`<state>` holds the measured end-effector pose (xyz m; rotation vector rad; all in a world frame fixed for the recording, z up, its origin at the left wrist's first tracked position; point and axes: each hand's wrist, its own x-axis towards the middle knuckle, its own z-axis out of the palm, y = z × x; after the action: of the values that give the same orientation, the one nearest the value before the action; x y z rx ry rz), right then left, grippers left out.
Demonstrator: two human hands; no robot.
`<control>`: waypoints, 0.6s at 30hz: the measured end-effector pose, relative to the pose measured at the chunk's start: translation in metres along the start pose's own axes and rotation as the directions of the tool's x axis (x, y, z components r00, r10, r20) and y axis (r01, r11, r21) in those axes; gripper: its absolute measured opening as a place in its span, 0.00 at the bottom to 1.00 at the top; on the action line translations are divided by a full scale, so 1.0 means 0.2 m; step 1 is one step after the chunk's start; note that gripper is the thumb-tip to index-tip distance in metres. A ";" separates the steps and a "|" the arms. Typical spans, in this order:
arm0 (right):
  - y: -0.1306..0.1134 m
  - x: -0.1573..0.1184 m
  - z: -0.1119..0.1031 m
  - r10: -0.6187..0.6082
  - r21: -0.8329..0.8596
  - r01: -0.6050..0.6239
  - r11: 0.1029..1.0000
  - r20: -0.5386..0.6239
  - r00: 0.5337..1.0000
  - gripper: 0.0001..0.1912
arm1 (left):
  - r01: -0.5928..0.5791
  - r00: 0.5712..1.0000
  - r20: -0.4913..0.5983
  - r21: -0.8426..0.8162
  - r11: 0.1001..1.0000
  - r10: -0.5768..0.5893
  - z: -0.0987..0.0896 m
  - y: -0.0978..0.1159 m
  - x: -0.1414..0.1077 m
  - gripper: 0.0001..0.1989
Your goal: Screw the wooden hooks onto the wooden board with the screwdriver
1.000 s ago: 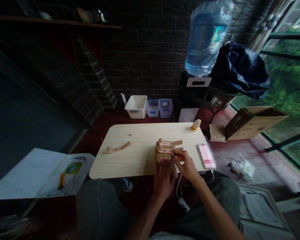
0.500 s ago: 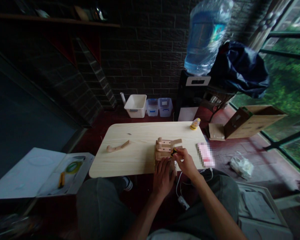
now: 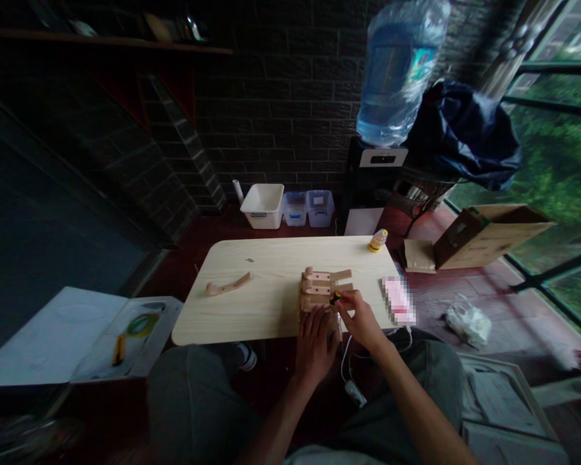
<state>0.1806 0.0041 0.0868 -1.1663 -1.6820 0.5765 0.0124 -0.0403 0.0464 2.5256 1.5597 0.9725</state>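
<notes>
A wooden hook rack (image 3: 316,290) lies near the front edge of the pale table, with curved wooden hooks side by side, dark screw heads showing on them. My left hand (image 3: 315,339) grips its near end, fingers over the top and thumb along the right side. Between the thumb and fingertips of my right hand (image 3: 361,316) is a small black-and-yellow screwdriver (image 3: 336,297), held low over the nearest hook. Its tip is too small to make out. One loose wooden hook (image 3: 229,285) rests at the table's left, beside tiny grey pieces (image 3: 250,260).
On the table (image 3: 271,323) stand a yellow-capped clear bottle (image 3: 377,241) and a pink blurred item (image 3: 398,300) at the right edge. A white cable with a plug (image 3: 355,392) hangs below. An opened white case (image 3: 126,342) lies at left; a cardboard box (image 3: 484,236) at right.
The screwdriver's handle has turned and dipped slightly in my right fingers. My left hand and the rack stay in place.
</notes>
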 end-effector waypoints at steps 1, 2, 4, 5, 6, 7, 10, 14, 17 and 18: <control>0.00 0.00 0.00 0.005 0.003 -0.005 1.000 -0.003 1.000 0.13 | 0.003 1.000 0.003 -0.001 1.000 -0.003 0.00 0.00 0.00 0.27; 0.00 0.00 0.01 0.009 0.006 -0.009 1.000 -0.007 1.000 0.13 | 0.005 1.000 0.006 -0.002 1.000 -0.005 0.00 0.00 0.00 0.26; 0.01 0.01 0.01 0.009 0.004 -0.009 1.000 -0.016 1.000 0.13 | 0.012 1.000 0.016 -0.007 1.000 -0.012 0.00 0.00 0.00 0.26; 0.01 0.01 0.02 0.006 0.000 -0.006 1.000 -0.022 1.000 0.13 | 0.016 1.000 0.018 -0.008 1.000 -0.016 0.00 0.00 0.00 0.26; 0.01 0.01 0.02 0.002 -0.006 -0.002 1.000 -0.026 1.000 0.13 | 0.019 1.000 0.020 -0.009 1.000 -0.019 0.00 0.00 0.00 0.27; 0.01 0.02 0.02 -0.001 -0.010 0.001 1.000 -0.028 1.000 0.13 | 0.021 1.000 0.020 -0.007 1.000 -0.020 0.00 0.00 0.00 0.27; 0.01 0.02 0.03 -0.008 -0.008 0.008 1.000 -0.038 0.999 0.13 | 0.018 1.000 0.014 0.000 1.000 -0.018 0.00 0.00 0.00 0.27; -0.01 0.01 0.01 -0.032 -0.012 0.032 0.999 -0.052 0.998 0.15 | 0.008 1.000 0.010 -0.012 1.000 -0.008 -0.01 0.00 0.00 0.28; -0.02 -0.01 0.00 -0.030 -0.008 0.030 1.000 -0.021 0.999 0.14 | 0.010 1.000 0.004 -0.023 1.000 -0.010 0.00 0.00 0.00 0.28; -0.02 -0.01 0.00 -0.022 -0.005 0.022 1.000 -0.014 1.000 0.14 | 0.014 1.000 0.002 -0.026 1.000 -0.014 0.00 0.00 0.00 0.28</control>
<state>0.1801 0.0013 0.0891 -1.1518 -1.6830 0.5492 0.0133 -0.0409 0.0461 2.4944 1.5508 0.9816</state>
